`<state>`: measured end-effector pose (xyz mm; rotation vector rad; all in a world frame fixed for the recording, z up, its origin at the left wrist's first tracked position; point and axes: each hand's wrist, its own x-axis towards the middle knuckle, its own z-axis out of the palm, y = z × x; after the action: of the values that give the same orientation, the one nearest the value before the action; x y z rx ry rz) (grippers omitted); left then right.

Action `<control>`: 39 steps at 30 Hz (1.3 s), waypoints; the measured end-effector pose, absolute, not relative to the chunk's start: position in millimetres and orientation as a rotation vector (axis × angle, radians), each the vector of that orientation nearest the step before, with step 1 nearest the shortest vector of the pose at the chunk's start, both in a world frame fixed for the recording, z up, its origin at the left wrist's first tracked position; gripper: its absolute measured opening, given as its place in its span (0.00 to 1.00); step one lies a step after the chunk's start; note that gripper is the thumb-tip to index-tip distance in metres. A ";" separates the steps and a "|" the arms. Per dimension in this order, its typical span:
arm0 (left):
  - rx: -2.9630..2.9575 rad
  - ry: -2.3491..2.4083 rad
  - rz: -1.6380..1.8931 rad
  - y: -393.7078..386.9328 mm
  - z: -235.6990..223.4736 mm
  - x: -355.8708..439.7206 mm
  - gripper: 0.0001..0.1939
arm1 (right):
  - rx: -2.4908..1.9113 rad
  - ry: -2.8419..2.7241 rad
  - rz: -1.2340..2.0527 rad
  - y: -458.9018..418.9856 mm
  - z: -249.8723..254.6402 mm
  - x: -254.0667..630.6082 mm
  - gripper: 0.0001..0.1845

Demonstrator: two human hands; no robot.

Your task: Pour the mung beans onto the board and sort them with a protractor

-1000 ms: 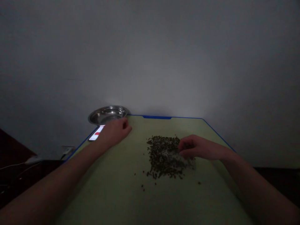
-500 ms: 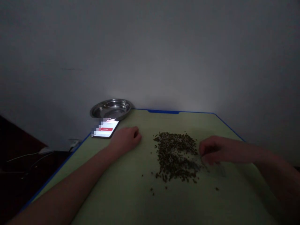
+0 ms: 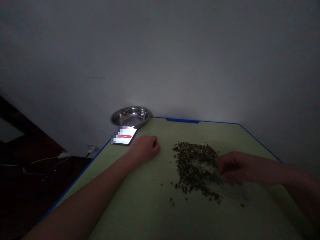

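Observation:
A spread heap of small dark brown grains, perhaps beans or seeds, lies on the light green tabletop. My left hand rests on the table left of the heap, curled into a loose fist with nothing showing in it. At the heap's right edge is my right hand, its fingers bent and pinched together. Under and beside those fingertips shows a clear plastic piece, which they seem to grip; its shape is hard to make out in the dim light.
A shiny steel basin stands at the far left corner, by the wall. In front of it lies a phone with a lit screen. A few stray grains dot the near side. Cables and a socket are left of the table.
The view has turned a little left, so everything sits farther right in the picture. My right hand has shifted slightly toward the heap, and more of the clear plastic shows. My left hand stays put.

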<state>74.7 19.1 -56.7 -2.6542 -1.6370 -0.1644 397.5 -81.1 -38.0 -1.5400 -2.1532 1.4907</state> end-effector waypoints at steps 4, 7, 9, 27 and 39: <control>-2.644 -1.624 -0.139 20.5 -54.9 74.2 0.15 | -1.540 -2.160 1.469 -79.3 -31.4 403.8 0.10; -2.645 -1.623 -0.112 22.4 -53.7 73.6 0.16 | -1.571 -2.164 1.462 -81.1 -28.2 396.7 0.08; -2.645 -1.627 -0.109 23.6 -53.4 73.3 0.16 | -1.586 -2.159 1.480 -83.9 -26.4 388.1 0.07; -2.696 -1.635 -0.157 25.7 -52.5 71.6 0.15 | -1.577 -2.252 1.445 -89.0 -22.3 378.3 0.04; -2.712 -1.658 -0.174 26.9 -52.5 71.2 0.15 | -1.606 -2.357 1.404 -87.7 -19.7 392.5 0.08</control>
<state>71.2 26.9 -52.5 -2.7122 -1.6583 -0.1739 392.5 -87.7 -19.7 -1.6055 -2.3574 1.4043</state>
